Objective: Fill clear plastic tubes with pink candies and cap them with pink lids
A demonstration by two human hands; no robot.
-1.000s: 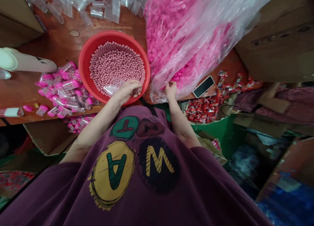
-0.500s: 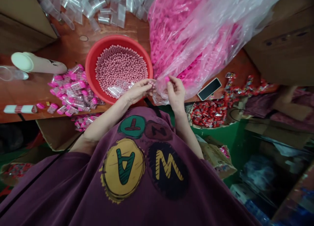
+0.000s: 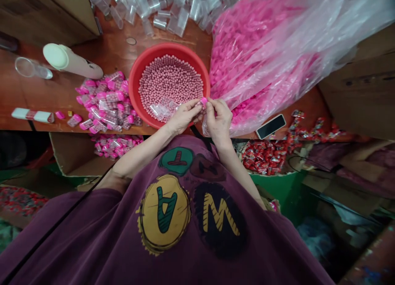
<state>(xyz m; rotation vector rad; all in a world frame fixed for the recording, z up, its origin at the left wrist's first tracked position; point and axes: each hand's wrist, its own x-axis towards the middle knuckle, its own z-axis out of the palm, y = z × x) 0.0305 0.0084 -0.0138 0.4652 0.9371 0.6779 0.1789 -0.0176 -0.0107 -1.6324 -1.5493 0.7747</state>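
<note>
My left hand point(image 3: 184, 117) is closed on a small clear bottle, mostly hidden by the fingers. My right hand point(image 3: 221, 119) pinches a pink cap point(image 3: 203, 101) at the bottle's mouth; whether it is fully seated I cannot tell. Both hands meet at the near right rim of a red basin point(image 3: 133, 85) filled with pale pink beads point(image 3: 169, 79). Several clear bottles point(image 3: 163, 109) lie on the beads near my left hand. Just beyond my right hand, a large clear plastic bag point(image 3: 247, 62) full of pink caps leans over the table.
Bead-filled, pink-capped bottles point(image 3: 106, 101) are heaped left of the basin, beside a white flask point(image 3: 72, 62). Clear empty containers point(image 3: 160, 11) lie at the back. A phone point(image 3: 271, 126) and red wrapped pieces point(image 3: 265, 157) are on the right. Cardboard boxes point(image 3: 52, 13) flank the table.
My right hand has brought the pink cap leftward to the bottle in my left hand; the two hands now touch. The view has shifted, so the table's things appear further right.
</note>
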